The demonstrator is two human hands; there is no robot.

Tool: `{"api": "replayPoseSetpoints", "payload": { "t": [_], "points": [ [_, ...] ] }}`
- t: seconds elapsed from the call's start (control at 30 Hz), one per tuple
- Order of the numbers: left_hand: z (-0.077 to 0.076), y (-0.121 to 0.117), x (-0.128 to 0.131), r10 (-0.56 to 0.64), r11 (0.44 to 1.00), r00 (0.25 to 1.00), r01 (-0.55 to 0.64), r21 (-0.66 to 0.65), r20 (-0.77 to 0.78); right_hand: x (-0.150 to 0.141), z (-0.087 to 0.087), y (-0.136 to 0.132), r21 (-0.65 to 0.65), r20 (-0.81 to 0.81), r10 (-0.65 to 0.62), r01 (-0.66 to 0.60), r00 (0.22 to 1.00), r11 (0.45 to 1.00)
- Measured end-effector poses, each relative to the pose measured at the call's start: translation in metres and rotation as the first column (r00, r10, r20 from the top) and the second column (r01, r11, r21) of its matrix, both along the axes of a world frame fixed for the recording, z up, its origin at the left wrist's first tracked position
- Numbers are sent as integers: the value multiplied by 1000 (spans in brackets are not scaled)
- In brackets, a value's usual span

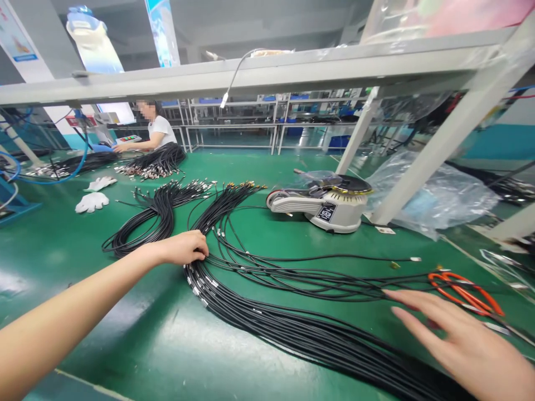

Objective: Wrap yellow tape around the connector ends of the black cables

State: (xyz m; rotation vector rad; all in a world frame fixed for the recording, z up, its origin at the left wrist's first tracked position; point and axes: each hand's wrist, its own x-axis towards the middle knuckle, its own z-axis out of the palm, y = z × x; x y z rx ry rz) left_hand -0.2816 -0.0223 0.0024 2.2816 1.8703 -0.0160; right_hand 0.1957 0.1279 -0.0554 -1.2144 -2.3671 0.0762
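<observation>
My left hand point(188, 248) is closed around black cables point(209, 220) where they gather at the middle of the green bench. A thick bundle of black cables point(284, 328) with white labels sweeps from below that hand to the lower right. Several thinner strands point(301, 278) fan out above it. My right hand point(463, 340) is spread open, thumb and fingers apart, its fingertips close to those strands; whether they touch, I cannot tell. Just beyond it lie scissors with orange handles point(463, 295).
A round tape dispenser point(338, 214) stands behind the cables. To the left lie a looped cable bundle point(163, 217) and white gloves point(92, 201). A shelf beam point(259, 72) crosses above, with a slanted post point(447, 133) at right. Another person point(161, 131) sits across the bench.
</observation>
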Motion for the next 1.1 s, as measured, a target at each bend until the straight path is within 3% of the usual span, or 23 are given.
{"api": "replayPoseSetpoints", "payload": {
  "t": [0.1, 0.3, 0.4, 0.53, 0.67, 0.83, 1.1],
  "points": [
    [2, 4, -6, -15, 1000, 999, 16, 17, -29, -23, 2, -2, -128, 82, 106, -95, 991, 987],
    [10, 12, -27, 24, 995, 997, -17, 96, -70, -23, -4, 5, -146, 125, 69, -50, 990, 988],
    [12, 0, -9, 32, 989, 998, -25, 147, -49, -24, 5, -4, -170, 132, 32, -9, 991, 985],
    [13, -36, 34, -22, 981, 999, 14, 194, 41, -27, 17, -29, -136, 48, -1, 8, 999, 991],
    [6, -51, 61, -5, 997, 986, -8, 79, 166, -49, 23, -64, -169, -30, 180, -183, 983, 968],
    [-5, -26, 58, 32, 998, 983, -21, -57, 182, -89, 24, -95, -239, -79, 311, -321, 947, 916],
    [17, -16, 49, 111, 983, 931, -51, -175, 347, -117, 29, -101, -225, -107, 352, -368, 930, 902]
  ]
}}
